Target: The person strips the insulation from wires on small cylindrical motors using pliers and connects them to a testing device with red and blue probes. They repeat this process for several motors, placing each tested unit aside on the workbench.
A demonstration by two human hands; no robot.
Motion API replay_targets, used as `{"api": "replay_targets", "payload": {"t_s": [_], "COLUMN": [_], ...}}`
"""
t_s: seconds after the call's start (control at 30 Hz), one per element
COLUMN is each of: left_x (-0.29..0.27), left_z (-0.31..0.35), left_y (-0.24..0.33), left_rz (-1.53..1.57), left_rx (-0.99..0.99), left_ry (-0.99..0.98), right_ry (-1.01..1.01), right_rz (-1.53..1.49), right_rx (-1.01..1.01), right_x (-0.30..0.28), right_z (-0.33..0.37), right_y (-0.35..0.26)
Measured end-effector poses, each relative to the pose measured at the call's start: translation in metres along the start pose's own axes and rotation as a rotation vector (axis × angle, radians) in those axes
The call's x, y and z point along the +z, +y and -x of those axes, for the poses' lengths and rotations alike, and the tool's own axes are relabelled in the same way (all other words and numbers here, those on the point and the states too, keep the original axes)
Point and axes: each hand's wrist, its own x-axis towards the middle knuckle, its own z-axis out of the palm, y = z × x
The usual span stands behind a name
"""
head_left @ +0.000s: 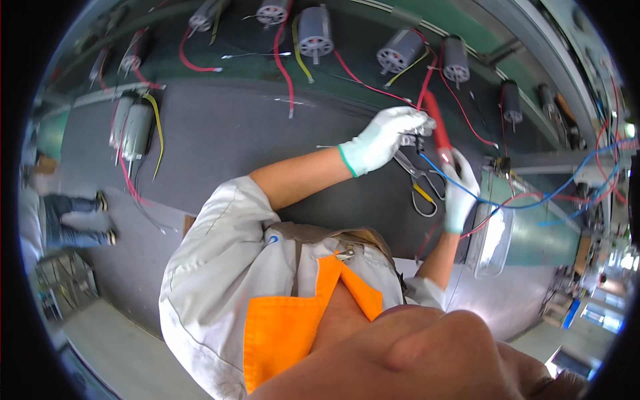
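Observation:
My left hand (390, 137), in a white glove with a green cuff, is closed with its fingertips pinched at the end of a red wire (427, 83). Just below those fingers a small dark part joins a blue cable (507, 205); whether the hand grips it too, I cannot tell. To the right, my gloved right hand (461, 193) is closed round the lower end of a red, rod-like tool handle (438, 127), which is slightly blurred. Between the hands lie scissors (420, 183) with yellow and dark handles on the dark bench mat (267, 140).
Several grey motors with red and yellow wires line the far edge, among them one motor (315, 32). Two more motors (137, 130) stand at the left. A clear plastic tray (495, 243) sits at the right, under hanging cables. A person's legs (77, 220) show far left.

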Motion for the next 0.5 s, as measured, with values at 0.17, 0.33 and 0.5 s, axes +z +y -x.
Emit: {"api": "replay_targets", "payload": {"t_s": [0.17, 0.33, 0.5], "left_x": [-0.015, -0.046, -0.097], "left_z": [-0.004, -0.013, 0.022], "left_y": [-0.014, 0.011, 0.184], "left_rz": [-0.085, -0.435, -1.681], "left_rx": [-0.108, -0.117, 0.161], "left_ry": [0.003, 0.129, -0.161], "right_ry": [-0.139, -0.292, -0.391], "right_rz": [-0.289, -0.798, -0.494], "right_rx": [0.095, -0.27, 0.28], "right_x": [-0.028, 0.0, 0.012], "right_z": [0.057, 0.082, 0.082], "right_y": [-0.029, -0.085, -0.087]}}
